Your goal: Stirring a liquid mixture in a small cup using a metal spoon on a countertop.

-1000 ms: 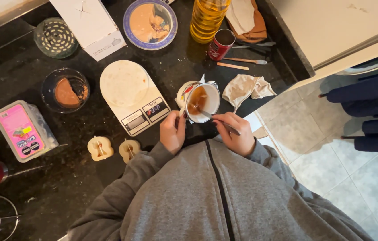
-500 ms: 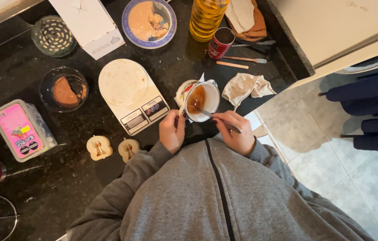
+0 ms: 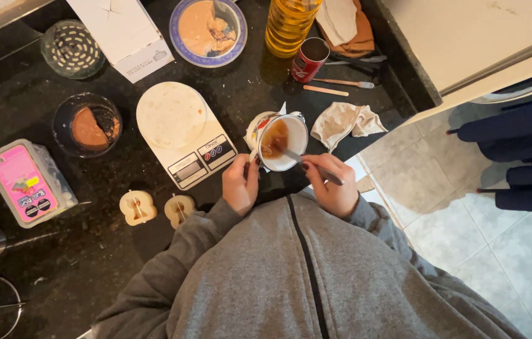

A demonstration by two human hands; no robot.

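The left hand [image 3: 241, 185] is curled against the near side of a white cup [image 3: 283, 143], steadying it; the right hand [image 3: 334, 186] is closed round the handle of a spoon [image 3: 303, 162] whose tip sits in the brown liquid. The cup stands on the dark bench [image 3: 90, 251] close to its front edge, just right of a scale [image 3: 181, 135], with a crumpled cloth [image 3: 346, 120] beside it.

The cup looks tilted toward the person, so a hard stir could slop liquid over the rim onto the bench or the grey sleeve. Being so near the edge, a nudge from either hand could tip it to the floor. Two apple halves [image 3: 156, 208] lie near the left elbow and could be knocked.
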